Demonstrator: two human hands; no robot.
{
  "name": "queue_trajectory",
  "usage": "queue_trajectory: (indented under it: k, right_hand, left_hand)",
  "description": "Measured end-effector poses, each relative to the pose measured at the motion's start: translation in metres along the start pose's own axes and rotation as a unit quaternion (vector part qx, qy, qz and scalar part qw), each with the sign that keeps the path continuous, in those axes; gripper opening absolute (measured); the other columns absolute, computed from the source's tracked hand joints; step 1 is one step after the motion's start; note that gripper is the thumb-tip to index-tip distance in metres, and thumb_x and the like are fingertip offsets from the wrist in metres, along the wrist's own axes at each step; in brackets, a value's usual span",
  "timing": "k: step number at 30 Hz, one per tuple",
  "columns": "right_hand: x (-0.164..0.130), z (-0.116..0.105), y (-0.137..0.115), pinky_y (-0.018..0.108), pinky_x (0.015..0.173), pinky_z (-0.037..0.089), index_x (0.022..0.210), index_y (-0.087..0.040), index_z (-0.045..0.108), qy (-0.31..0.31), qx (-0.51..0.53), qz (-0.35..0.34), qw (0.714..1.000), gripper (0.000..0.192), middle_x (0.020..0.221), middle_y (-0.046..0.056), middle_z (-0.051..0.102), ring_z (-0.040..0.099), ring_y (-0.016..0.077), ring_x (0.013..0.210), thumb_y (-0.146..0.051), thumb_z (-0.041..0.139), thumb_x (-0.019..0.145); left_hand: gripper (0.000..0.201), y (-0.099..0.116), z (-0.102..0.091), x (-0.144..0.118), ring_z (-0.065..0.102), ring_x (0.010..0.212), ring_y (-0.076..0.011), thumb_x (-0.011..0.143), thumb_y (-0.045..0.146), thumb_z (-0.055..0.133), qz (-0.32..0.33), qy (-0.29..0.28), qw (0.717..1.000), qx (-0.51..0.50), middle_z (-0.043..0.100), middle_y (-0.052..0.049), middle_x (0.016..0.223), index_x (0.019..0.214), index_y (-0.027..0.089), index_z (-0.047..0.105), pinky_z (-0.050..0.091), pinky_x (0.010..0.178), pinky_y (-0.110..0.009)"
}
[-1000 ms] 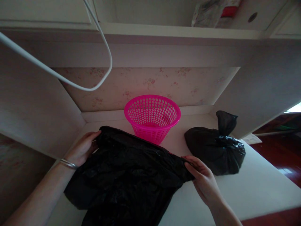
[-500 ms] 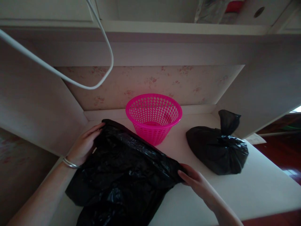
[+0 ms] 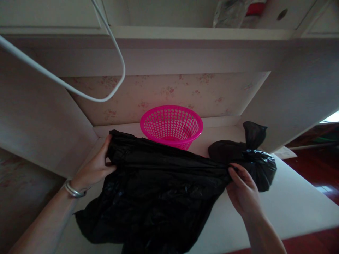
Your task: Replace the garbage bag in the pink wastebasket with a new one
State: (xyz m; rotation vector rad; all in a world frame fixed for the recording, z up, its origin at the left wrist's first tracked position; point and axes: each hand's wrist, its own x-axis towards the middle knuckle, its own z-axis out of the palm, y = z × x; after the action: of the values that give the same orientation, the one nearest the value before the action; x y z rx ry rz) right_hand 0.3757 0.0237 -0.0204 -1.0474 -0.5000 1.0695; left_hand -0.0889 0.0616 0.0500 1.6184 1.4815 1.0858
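Plainly, a large black plastic bag [image 3: 164, 197] is stretched across the foreground above a white table [image 3: 291, 204], its lower part cut off by the bottom of the view. Its film looks thin, crinkled and faintly glossy; its upper edge is pulled almost straight, sloping down to the right, while loose folds hang below. By the left hand [image 3: 92, 169], with a silver bracelet [image 3: 75, 193] worn at the wrist, the upper left corner is held, the thumb spread from the fingers. By the right hand [image 3: 245, 192] the opposite corner is pinched narrowly between thumb and fingers.

Just behind, a bright pink plastic basket [image 3: 171, 121] is seen upright, round-rimmed and pierced with rows of holes; its lower part is hidden by the bag. To the right, a knotted, bulging black bag [image 3: 262, 169] is partly covered by the right hand and the stretched film. Farther back, pale wallpaper [image 3: 169, 91] is patterned with reddish flowers, and a white shelf [image 3: 201, 33] is set above. A smooth white cable [image 3: 99, 100] is looped at upper left.
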Motion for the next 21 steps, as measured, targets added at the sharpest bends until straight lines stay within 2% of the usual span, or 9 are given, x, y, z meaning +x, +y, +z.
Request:
queue_trajectory:
  k: [2,5,8,11,12,13,16,19,21]
  right_hand:
    - [0.003,0.002,-0.007,0.025,0.080,0.055,0.117,-0.041,0.070,0.003,0.036,-0.008,0.999,0.048,0.100,-0.007,0.074,0.067,0.0124,0.089,-0.038,0.087,0.071]
    - [0.000,-0.004,-0.001,0.043,0.100,0.051,0.133,-0.046,0.059,-0.063,0.072,0.034,0.995,0.063,0.127,-0.004,0.071,0.062,0.0229,0.119,-0.058,0.079,0.075]
    - [-0.015,-0.014,0.024,0.052,0.110,0.042,0.131,-0.040,0.064,-0.129,0.050,0.141,0.980,0.066,0.137,0.002,0.066,0.057,0.0306,0.130,-0.063,0.079,0.071]
    - [-0.037,-0.020,0.054,0.050,0.113,0.039,0.118,-0.029,0.072,-0.181,0.027,0.231,0.956,0.050,0.134,0.006,0.068,0.059,0.0312,0.127,-0.054,0.080,0.076]
    - [-0.044,-0.020,0.061,0.048,0.113,0.040,0.118,-0.027,0.072,-0.208,0.031,0.243,0.947,0.049,0.134,0.007,0.068,0.060,0.0309,0.127,-0.053,0.079,0.077]
    - [-0.050,-0.019,0.067,0.047,0.112,0.041,0.121,-0.025,0.071,-0.237,0.037,0.249,0.938,0.051,0.135,0.009,0.067,0.060,0.0309,0.126,-0.052,0.078,0.078]
    - [-0.061,-0.013,0.070,0.045,0.109,0.043,0.130,-0.022,0.066,-0.313,0.033,0.265,0.912,0.063,0.137,0.012,0.065,0.059,0.0321,0.126,-0.050,0.081,0.076]
    - [-0.063,-0.007,0.063,0.044,0.108,0.043,0.133,-0.021,0.063,-0.361,0.001,0.289,0.887,0.068,0.136,0.012,0.065,0.059,0.0319,0.127,-0.044,0.085,0.073]
    - [-0.063,-0.005,0.060,0.041,0.101,0.048,0.131,-0.021,0.064,-0.389,-0.035,0.306,0.868,0.068,0.129,0.011,0.069,0.064,0.0302,0.119,-0.043,0.086,0.070]
  left_hand:
    - [0.122,0.006,0.005,-0.005,0.028,0.150,-0.0414,0.065,0.014,0.081,-0.007,-0.022,1.000,-0.010,0.017,0.001,0.170,0.160,0.042,0.008,0.054,0.102,-0.052]
    - [0.123,0.014,0.011,-0.012,0.025,0.151,-0.0396,0.066,0.017,0.083,0.010,0.006,0.995,-0.099,0.021,0.005,0.169,0.158,0.049,0.009,0.048,0.110,-0.053]
    - [0.110,0.007,0.015,-0.020,0.036,0.147,-0.0389,0.072,0.029,0.082,-0.032,0.075,0.969,-0.231,0.032,0.005,0.166,0.155,0.057,0.014,0.049,0.107,-0.056]
    - [0.094,-0.020,0.019,-0.032,0.040,0.145,-0.0379,0.080,0.045,0.075,-0.122,0.118,0.952,-0.256,0.034,-0.001,0.165,0.156,0.051,0.020,0.045,0.109,-0.058]
    - [0.092,-0.031,0.020,-0.037,0.039,0.145,-0.0371,0.079,0.051,0.075,-0.159,0.097,0.955,-0.230,0.034,-0.003,0.165,0.156,0.046,0.025,0.040,0.114,-0.057]
    - [0.089,-0.041,0.023,-0.043,0.039,0.146,-0.0372,0.077,0.059,0.073,-0.189,0.050,0.962,-0.191,0.040,-0.007,0.162,0.155,0.036,0.036,0.033,0.119,-0.054]
    - [0.085,-0.064,0.030,-0.062,0.046,0.140,-0.0407,0.069,0.076,0.068,-0.215,-0.068,0.969,-0.103,0.064,-0.013,0.140,0.135,0.022,0.064,0.027,0.122,-0.053]
    - [0.081,-0.075,0.030,-0.077,0.055,0.131,-0.0429,0.068,0.082,0.061,-0.221,-0.094,0.967,-0.081,0.076,-0.011,0.119,0.121,0.023,0.075,0.030,0.120,-0.056]
    - [0.080,-0.082,0.025,-0.086,0.059,0.125,-0.0454,0.058,0.086,0.063,-0.234,-0.093,0.965,-0.073,0.079,-0.010,0.109,0.111,0.029,0.079,0.034,0.117,-0.056]
